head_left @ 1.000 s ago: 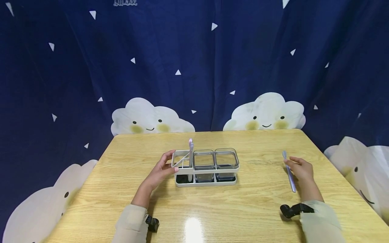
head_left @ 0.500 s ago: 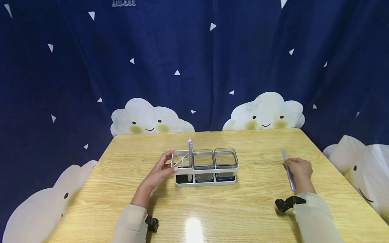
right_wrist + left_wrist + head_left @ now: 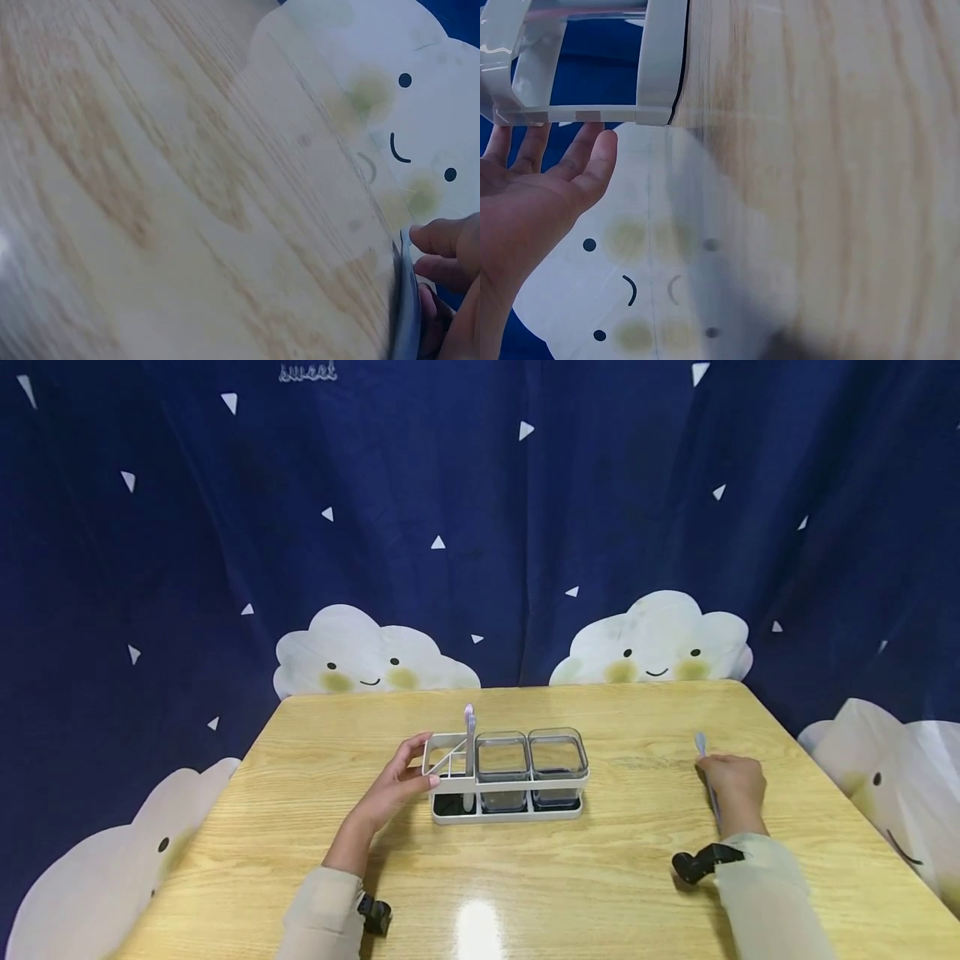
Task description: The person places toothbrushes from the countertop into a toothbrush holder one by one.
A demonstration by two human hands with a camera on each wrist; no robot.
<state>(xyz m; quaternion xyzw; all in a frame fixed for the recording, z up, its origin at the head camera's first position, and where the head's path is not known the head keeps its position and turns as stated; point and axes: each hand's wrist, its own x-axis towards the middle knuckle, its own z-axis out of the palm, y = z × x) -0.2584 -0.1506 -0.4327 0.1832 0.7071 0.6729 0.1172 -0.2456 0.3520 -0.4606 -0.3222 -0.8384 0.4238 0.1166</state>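
Observation:
My left hand (image 3: 397, 777) holds the left end of a white rack (image 3: 510, 783), thumb at the front and fingers at the side. In the left wrist view, the fingers (image 3: 592, 161) bend at the rack's lower bar. Two slim pieces of cutlery (image 3: 470, 743) stand upright in the rack's divided left section. Off to the right, my right hand (image 3: 735, 785) pinches another slim, blue-grey piece of cutlery (image 3: 701, 743). Its head points away from me, and the hand covers its middle. The right wrist view shows its side (image 3: 407, 315) against the fingers, close over the table.
Two clear square containers (image 3: 502, 756) sit in the rack's middle and right sections. The wooden table (image 3: 600, 885) ends at a dark blue curtain (image 3: 480, 527) printed with clouds. Each wrist wears a black camera (image 3: 705, 862).
My right hand has closed over the cutlery and moved slightly left, covering more of its handle. The left hand and the rack have stayed put.

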